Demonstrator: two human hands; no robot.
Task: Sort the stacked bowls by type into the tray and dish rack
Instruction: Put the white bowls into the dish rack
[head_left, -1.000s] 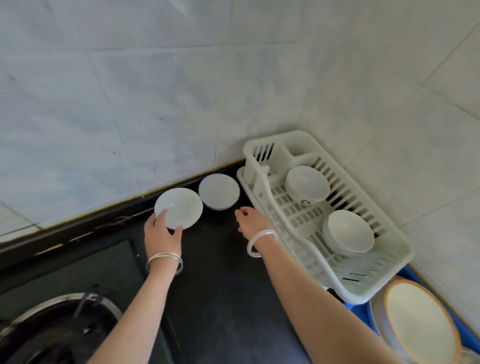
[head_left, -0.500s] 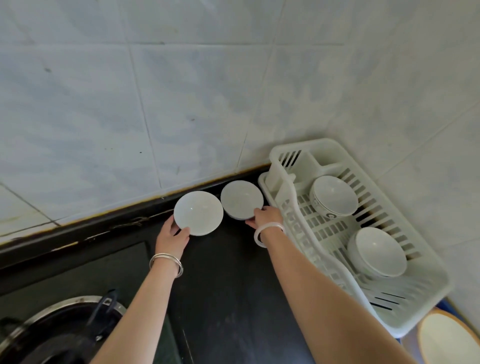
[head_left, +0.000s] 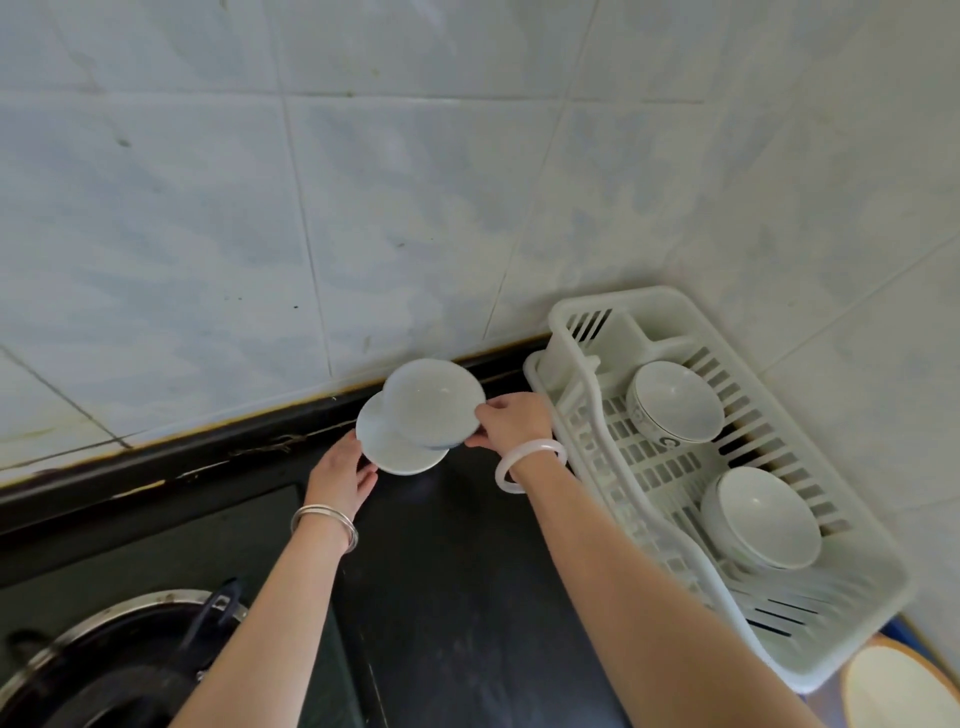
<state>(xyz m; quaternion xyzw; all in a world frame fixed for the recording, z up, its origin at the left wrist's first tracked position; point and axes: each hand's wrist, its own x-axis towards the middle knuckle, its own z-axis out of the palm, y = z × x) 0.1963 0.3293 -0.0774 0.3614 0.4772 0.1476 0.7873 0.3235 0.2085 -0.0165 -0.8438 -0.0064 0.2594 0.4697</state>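
My right hand (head_left: 511, 421) grips a small white bowl (head_left: 434, 402) by its right rim and holds it lifted, overlapping a second white bowl (head_left: 395, 449) below it. My left hand (head_left: 340, 478) holds that lower bowl at its left edge, on the black counter near the wall. To the right stands the white dish rack (head_left: 831, 649). A bowl with a patterned rim (head_left: 675, 400) sits at its far end and a plain white bowl (head_left: 763, 517) sits nearer me.
A gas burner with a metal ring (head_left: 119, 654) is at the lower left. A cream plate with a tan rim (head_left: 898, 686) lies past the rack's near end. Tiled walls (head_left: 363, 208) close the corner behind.
My right hand took hold of the right bowl and lifted it left, over the bowl in my left hand. The view moved closer to the wall.
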